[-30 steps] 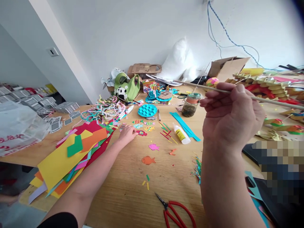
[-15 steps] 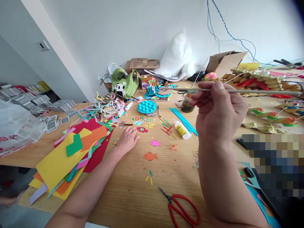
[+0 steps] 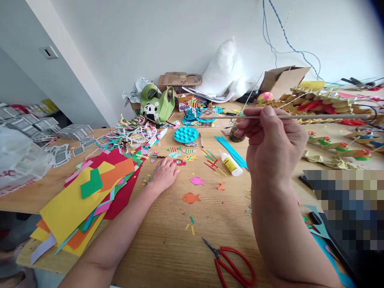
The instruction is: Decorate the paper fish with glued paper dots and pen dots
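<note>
My right hand [image 3: 271, 136] is raised above the right part of the table and pinches a long thin wooden stick [image 3: 324, 117], held level. My left hand [image 3: 165, 174] lies on the wood with its fingers spread a little, holding nothing. Just beyond its fingertips are several decorated paper fish, such as a striped one [image 3: 189, 151] and a red one [image 3: 181, 162], partly hidden by the hand. A pink fish [image 3: 197, 181] and an orange fish [image 3: 191, 198] lie to its right. Red-handled scissors [image 3: 229, 264] rest near the front edge.
Colored paper sheets [image 3: 67, 202] are piled at the left. A glue bottle [image 3: 231, 164], paper strips [image 3: 230, 152] and a blue disc [image 3: 186, 135] sit mid-table. Behind stand a green bag [image 3: 157, 106], white stuffing [image 3: 223, 72] and a cardboard box [image 3: 282, 84].
My left hand has shifted slightly right, now covering part of the red fish. My right hand and the stick have moved slightly left. The view has shifted a little.
</note>
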The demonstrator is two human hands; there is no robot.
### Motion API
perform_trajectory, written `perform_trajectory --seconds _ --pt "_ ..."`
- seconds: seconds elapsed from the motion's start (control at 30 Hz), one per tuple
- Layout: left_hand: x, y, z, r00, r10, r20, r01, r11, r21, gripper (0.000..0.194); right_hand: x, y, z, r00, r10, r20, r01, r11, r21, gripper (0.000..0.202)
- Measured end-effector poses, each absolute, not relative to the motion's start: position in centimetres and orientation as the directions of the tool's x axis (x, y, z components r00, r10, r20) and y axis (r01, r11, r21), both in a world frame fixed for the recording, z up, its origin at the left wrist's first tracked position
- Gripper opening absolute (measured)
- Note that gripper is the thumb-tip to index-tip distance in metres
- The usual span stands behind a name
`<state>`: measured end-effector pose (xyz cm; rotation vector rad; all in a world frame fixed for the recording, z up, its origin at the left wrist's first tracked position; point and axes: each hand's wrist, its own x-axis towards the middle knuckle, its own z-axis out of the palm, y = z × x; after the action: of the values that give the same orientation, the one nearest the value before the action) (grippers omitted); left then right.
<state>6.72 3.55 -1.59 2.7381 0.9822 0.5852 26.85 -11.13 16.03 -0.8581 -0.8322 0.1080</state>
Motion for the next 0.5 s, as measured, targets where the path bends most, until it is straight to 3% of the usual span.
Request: perform_trajectory --seconds 0.27,0.37,0.5 --pt "6.0 3.4 -0.1 0.699 0.616 0.364 0.57 -0.787 0.238 0.024 26.6 -11.4 16.4 0.699 0.342 0.628 0.219 0.734 -0.643 0.022" --pt "4.4 2.6 1.4 0.67 0.611 0.422 0.565 -0.788 0.243 0.026 26.4 -11.6 16.3 0.66 0.307 0.685 0.319 0.712 -0.626 0.022" --pt "1.6 0.9 2.6 0.587 0.612 0.53 0.561 -0.779 0.279 0.026 25.1 -12.0 15.8 0.471 0.348 0.811 0.51 0.643 -0.572 0.018"
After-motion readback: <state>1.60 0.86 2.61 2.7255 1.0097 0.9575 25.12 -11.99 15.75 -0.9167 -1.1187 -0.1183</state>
